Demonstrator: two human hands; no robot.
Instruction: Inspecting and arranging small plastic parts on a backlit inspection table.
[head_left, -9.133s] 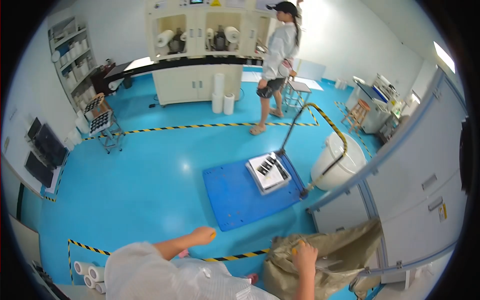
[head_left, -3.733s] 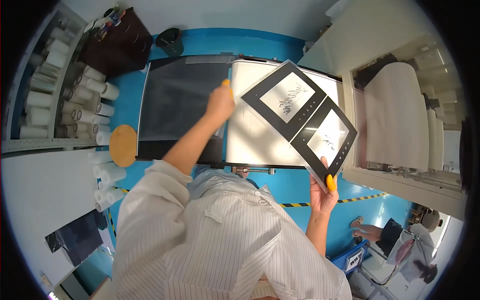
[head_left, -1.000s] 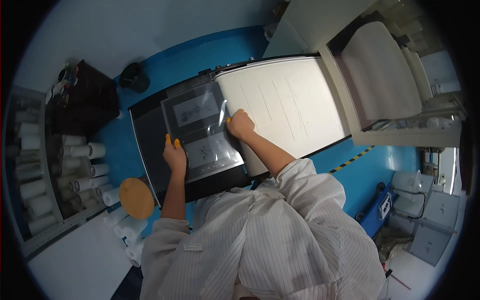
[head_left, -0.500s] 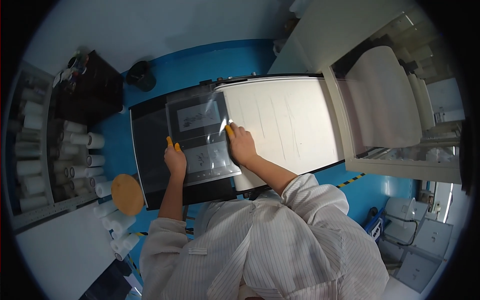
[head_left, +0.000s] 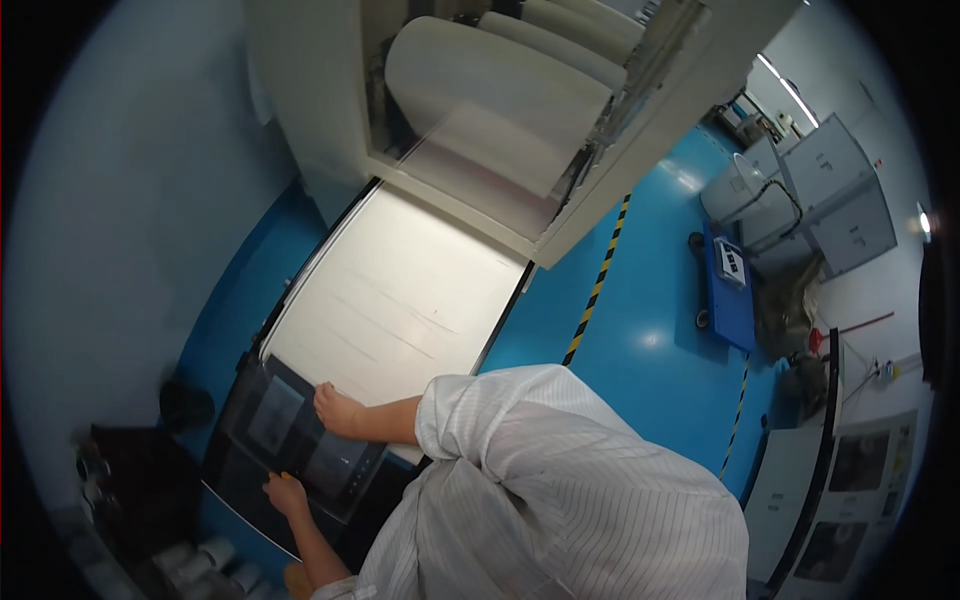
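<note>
A clear plastic sheet with two pale printed rectangles lies on the black end of a long flat machine bed. My left hand is at the sheet's left edge, thumb and fingertip bent together on it, with yellow covers on the fingertips. At the opposite edge, beside the white belt, my right hand has its fingers curled down onto the sheet. Its fingertips are partly hidden by the hand itself. Both hands look closed on the sheet's edges.
The white belt, marked with thin dark lines, runs under a cream machine housing with rollers behind its window. A dark bin stands by the wall. A blue cart is on the blue floor, past a black-and-yellow stripe.
The view has swung to the right, bringing the housing, cart and right-hand floor into sight. Both hands stay at the sheet's edges, and the sheet remains on the black bed.
</note>
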